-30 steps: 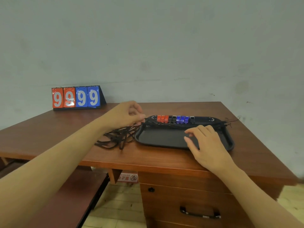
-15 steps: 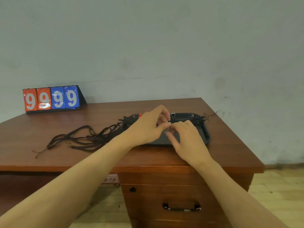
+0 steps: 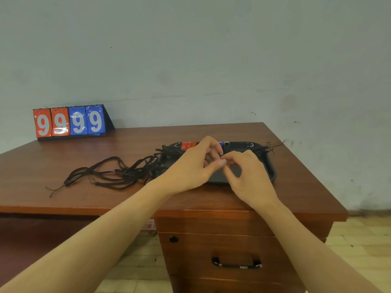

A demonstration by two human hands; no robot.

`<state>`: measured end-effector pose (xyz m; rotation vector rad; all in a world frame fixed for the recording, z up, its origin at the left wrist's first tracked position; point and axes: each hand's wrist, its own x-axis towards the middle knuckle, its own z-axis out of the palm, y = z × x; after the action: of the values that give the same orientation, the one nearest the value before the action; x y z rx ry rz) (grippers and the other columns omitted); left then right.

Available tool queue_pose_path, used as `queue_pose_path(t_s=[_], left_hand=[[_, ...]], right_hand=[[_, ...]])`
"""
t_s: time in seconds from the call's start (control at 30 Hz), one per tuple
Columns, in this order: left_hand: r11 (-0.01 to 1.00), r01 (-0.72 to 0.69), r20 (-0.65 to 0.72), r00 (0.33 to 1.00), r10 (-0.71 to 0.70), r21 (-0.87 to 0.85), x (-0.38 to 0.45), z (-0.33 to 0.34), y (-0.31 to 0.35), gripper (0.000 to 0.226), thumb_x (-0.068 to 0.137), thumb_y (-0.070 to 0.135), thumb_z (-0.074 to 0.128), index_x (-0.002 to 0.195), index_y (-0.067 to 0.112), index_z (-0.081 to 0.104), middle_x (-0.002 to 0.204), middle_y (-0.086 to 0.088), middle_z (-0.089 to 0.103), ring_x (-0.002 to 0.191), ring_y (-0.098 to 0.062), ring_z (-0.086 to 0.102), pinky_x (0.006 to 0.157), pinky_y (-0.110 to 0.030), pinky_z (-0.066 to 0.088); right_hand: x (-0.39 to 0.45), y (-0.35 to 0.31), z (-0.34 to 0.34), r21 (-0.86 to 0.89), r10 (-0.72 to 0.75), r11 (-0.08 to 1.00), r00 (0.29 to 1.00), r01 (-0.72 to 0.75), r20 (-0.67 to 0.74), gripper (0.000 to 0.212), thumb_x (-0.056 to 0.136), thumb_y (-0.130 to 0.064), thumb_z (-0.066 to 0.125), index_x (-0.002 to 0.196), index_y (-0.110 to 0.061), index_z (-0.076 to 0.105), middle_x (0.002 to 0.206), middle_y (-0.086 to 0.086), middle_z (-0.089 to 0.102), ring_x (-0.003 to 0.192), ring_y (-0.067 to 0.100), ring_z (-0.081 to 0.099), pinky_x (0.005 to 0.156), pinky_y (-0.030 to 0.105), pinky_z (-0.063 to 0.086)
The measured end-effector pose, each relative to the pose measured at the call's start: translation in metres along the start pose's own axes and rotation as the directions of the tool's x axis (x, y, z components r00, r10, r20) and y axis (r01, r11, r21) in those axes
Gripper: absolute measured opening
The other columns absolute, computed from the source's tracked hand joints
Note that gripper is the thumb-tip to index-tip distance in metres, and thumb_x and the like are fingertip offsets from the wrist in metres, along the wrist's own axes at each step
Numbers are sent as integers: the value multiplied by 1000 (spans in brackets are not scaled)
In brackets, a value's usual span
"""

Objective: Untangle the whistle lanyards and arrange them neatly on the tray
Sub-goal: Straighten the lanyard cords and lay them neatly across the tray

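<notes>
Hands meet above the middle of the tray (image 3: 273, 172) in the head view, hiding most of its floor and the centre of its far rim. The left hand (image 3: 190, 168) comes in from 8 o'clock, its fingers (image 3: 213, 148) arched and its thumb tip brought up against the curled fingers of the right hand (image 3: 249, 176), which enters from 5 o'clock. Whether either hand pinches a cord cannot be told; the spot where they touch is too small and blurred.

The black tray lies on the brown counter (image 3: 296, 166), towards 1 o'clock of the hands. Along its far rim a row of whistles (image 3: 188, 145) shows in part: red ones at the left, a blue one and a pale one just right of the left hand's knuckles, the rest covered by the hands. A bundle of black lanyards (image 3: 118, 172) trails off the tray's left end across the counter towards 9 o'clock, loops crossing one another, thin ends lying loose at the far left. A few short cord ends (image 3: 273, 146) stick out past the tray's right end at 2 o'clock.

At 10 o'clock, at the counter's back edge by the wall, stands a flip scoreboard (image 3: 69, 122): two red cards and two blue cards, each reading 9. Under the counter is a drawer with a black handle (image 3: 236, 263) and a small round lock (image 3: 173, 239). A red-and-white label (image 3: 149, 225) beneath the counter edge is unreadable.
</notes>
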<state>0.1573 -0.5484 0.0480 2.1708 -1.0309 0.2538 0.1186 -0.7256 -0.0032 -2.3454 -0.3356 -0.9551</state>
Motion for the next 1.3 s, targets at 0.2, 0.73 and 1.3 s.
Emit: queue_pose_path(t_s=[0.2,0.73,1.3], left_hand=[[896,59,50,995,-90,441,-9,-11,-40,48,92,56,60,133,33,54,128,6,45,120,-13,36,100,-34,35],[794,402,-226,915,-334,455,-38,-79,-143,34,108,38,36,80,27,52,74,5,63,72,-12,56,91,-44,34],[918,319,-128,947,-296,236,-59,-87,-169,27,104,37,46,89,27,66,82,6,68,76,-2,62,70,-29,45]], right_hand=[[1,-3,-3,103,91,992,989,-79,-119,5,96,-33,59,100,-30,62,87,-18,60,89,2,57,75,16,44],[13,70,-56,80,422,906,880,-415,-217,14,97,-29,60,102,-16,63,88,-4,66,78,-2,57,65,11,38],[16,101,-48,100,579,815,797,-571,-172,18,98,-33,59,106,-19,65,95,-2,66,89,15,58,70,25,39]])
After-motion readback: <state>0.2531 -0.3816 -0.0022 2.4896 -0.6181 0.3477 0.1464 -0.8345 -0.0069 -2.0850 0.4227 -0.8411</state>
